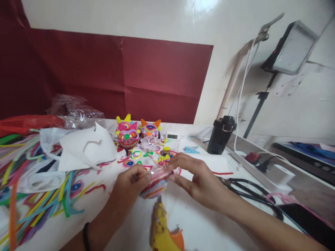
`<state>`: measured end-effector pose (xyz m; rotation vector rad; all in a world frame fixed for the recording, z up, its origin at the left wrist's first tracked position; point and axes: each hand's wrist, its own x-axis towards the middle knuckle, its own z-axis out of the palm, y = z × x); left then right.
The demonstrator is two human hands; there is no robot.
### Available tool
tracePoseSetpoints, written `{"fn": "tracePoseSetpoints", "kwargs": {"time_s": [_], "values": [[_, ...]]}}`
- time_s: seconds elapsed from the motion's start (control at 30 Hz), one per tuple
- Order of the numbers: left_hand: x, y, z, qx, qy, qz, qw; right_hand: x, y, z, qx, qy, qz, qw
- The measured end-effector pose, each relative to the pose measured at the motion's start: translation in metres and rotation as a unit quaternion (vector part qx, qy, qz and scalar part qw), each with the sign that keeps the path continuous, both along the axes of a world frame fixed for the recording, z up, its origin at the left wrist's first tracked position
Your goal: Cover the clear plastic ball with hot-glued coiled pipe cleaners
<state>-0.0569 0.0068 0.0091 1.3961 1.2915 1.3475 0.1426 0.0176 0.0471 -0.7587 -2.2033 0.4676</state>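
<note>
Head view: a round, multicoloured pipe-cleaner piece [155, 184] is held just above the desk [199, 216] between both hands. The left hand [132, 181] has its grip pressed together on the piece's left edge, and the right hand [195, 176] pinches the upper right edge between thumb and forefinger, the other fingers being spread. A clear film or thin pink loop seems to be pressed on at the top of the piece, though blur leaves this uncertain.

Two finished figures [137, 134], with bright faces and pointed ears, are stood at the back of the desk, just beside each other. Small bent loops and shapes [145, 155] are scattered between them and the hands, and none of them has been fixed on yet. A large heap of straight pipe cleaners [31, 188] is left at the left side, partly under white sheets [83, 148]. A yellow glue gun [163, 226] is laid close below the hands, its nozzle pointed towards the piece, and black scissors [248, 191] lie to the right, near a black cup [221, 134].

By this showing, two figures are judged complete, while the held piece is judged to be at an early stage: a coiled body only, with no ears or face yet seen on it.
</note>
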Motion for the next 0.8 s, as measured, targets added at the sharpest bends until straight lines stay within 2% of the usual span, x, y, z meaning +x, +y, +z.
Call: {"fn": "tracePoseSetpoints", "kwargs": {"time_s": [0.07, 0.17, 0.2, 0.3, 0.4, 0.47, 0.7, 0.8], "values": [[-0.005, 0.002, 0.003, 0.018, 0.001, 0.041, 0.999, 0.0, -0.012, 0.007, 0.008, -0.043, 0.005, 0.999], [-0.014, 0.006, 0.005, 0.052, -0.018, 0.091, 0.994, -0.004, -0.03, 0.004, 0.017, -0.19, 0.026, 0.981], [-0.016, 0.007, 0.005, 0.056, -0.028, 0.1, 0.993, -0.006, -0.034, -0.003, 0.045, -0.236, 0.032, 0.97], [-0.02, 0.009, 0.005, 0.062, -0.046, 0.128, 0.989, -0.017, -0.035, -0.037, 0.24, -0.337, 0.038, 0.91], [-0.021, 0.01, 0.003, 0.073, -0.055, 0.148, 0.985, -0.025, -0.028, -0.07, 0.35, -0.346, 0.005, 0.871], [-0.021, 0.012, 0.001, 0.08, -0.067, 0.148, 0.984, -0.026, -0.026, -0.082, 0.384, -0.327, -0.002, 0.863], [-0.019, 0.014, -0.002, 0.093, -0.079, 0.149, 0.981, -0.027, -0.029, -0.091, 0.402, -0.305, -0.013, 0.863], [-0.019, 0.014, -0.003, 0.092, -0.071, 0.149, 0.982, -0.032, -0.028, -0.087, 0.399, -0.306, -0.012, 0.864]]}}
